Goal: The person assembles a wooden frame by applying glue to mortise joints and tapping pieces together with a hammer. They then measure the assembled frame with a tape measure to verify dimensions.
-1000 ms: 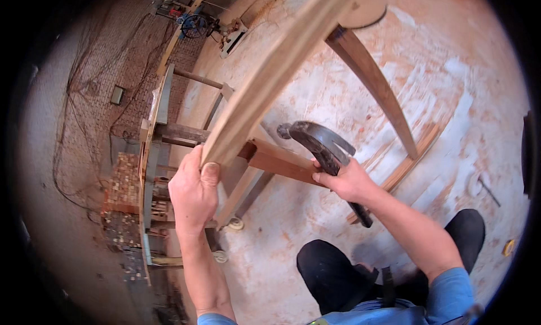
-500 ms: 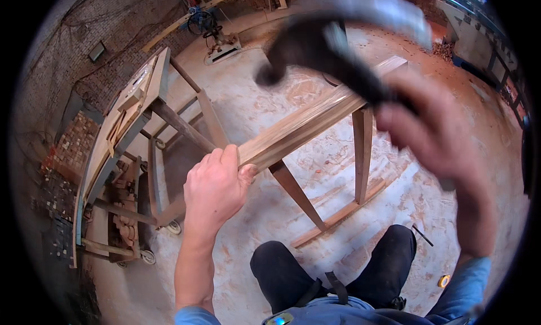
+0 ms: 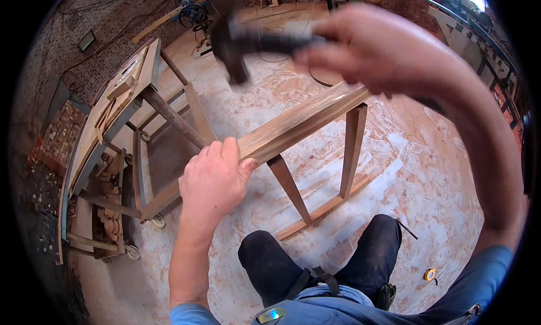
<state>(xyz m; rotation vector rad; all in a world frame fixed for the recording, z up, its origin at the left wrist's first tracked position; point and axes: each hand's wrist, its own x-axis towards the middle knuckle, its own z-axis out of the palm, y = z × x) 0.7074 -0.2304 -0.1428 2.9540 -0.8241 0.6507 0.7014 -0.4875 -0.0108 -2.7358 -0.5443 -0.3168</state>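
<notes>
My left hand (image 3: 213,175) is closed round the near end of a thick wooden beam (image 3: 298,121). Two tapering wooden legs (image 3: 291,188) run down from the beam to a long strip of wood (image 3: 324,209) by the floor. My right hand (image 3: 352,49), blurred by motion, grips the dark handle of a hammer (image 3: 232,47). The hammer is raised above the beam, its head out to the left and apart from the wood. Part of the beam's far end is hidden behind my right hand.
A wheeled wooden workbench (image 3: 147,77) with loose wood pieces on top stands at the left. A yellow tape measure (image 3: 430,275) and a thin dark rod (image 3: 407,229) lie on the dusty floor at the right. A machine with a handwheel (image 3: 193,16) stands at the back.
My right hand has swung up and to the left with the hammer, whose head now sits further left. My left hand keeps its hold on the beam. The view has shifted slightly.
</notes>
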